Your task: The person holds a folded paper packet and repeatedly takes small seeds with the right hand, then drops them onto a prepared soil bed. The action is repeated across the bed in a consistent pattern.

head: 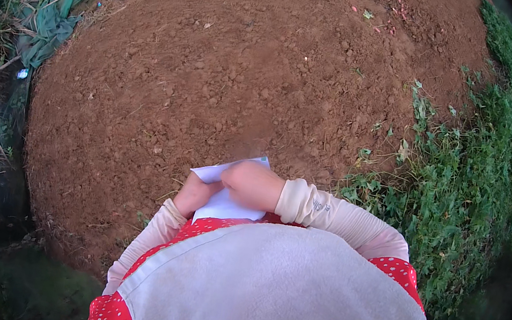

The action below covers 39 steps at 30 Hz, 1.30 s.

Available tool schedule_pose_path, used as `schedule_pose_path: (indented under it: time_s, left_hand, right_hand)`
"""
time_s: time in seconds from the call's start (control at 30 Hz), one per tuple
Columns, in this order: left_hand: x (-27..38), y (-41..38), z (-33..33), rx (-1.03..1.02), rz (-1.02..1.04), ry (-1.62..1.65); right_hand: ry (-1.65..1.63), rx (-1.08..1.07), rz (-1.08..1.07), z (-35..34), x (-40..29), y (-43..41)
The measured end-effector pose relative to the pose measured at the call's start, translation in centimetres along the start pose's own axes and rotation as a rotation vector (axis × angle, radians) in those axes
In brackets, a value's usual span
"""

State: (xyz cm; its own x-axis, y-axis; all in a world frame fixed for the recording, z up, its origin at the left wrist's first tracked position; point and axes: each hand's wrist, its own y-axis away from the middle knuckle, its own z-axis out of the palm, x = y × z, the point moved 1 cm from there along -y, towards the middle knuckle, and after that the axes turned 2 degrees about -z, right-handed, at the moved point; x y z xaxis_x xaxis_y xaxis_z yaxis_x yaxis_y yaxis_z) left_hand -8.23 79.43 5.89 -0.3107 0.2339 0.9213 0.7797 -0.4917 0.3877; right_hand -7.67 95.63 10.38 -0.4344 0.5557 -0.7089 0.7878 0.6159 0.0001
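Observation:
A white sheet or packet (228, 206), paper or thin plastic, is between my hands close to my body, with a small green mark at its upper right corner. My left hand (196, 194) grips its left side; the fingers are partly hidden by the sheet. Over its upper part lies my right hand (251, 183), blurred and curled, its fingertips hidden, so what it pinches cannot be told. Both forearms wear pale sleeves. Below the hands, a light grey cloth (285, 295) covers the front of a red dotted garment (111, 315).
Bare brown soil (174, 71) spreads ahead. Green leafy vines (464, 178) grow along the right. Small reddish pieces (400, 12) lie on the soil at the upper right. Crumpled green netting (50, 29) and dry stalks edge the left side.

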Motion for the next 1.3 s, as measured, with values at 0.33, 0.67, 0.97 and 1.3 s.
schedule_pose_path:
  time_s: [0.33,0.67,0.97,1.3]
  left_hand:
    - [-0.1,-0.8,-0.3,-0.099,-0.046,-0.002]
    - [-0.4,-1.0,-1.1,-0.044,-0.068,-0.09]
    - [-2.7,-0.6,-2.8,0.014,-0.12,-0.011]
    - [-2.6,0.5,-4.1,0.032,-0.166,-0.014]
  right_hand:
    - [-0.461,0.195,0.213,0.2,0.2,1.6]
    - [-0.517,0.562,0.32,-1.9,-0.4,4.8]
    - [-1.452,0.717,0.61,-2.3,0.4,8.9]
    - [-0.721,0.915,1.211,-6.1,22.7,10.0]
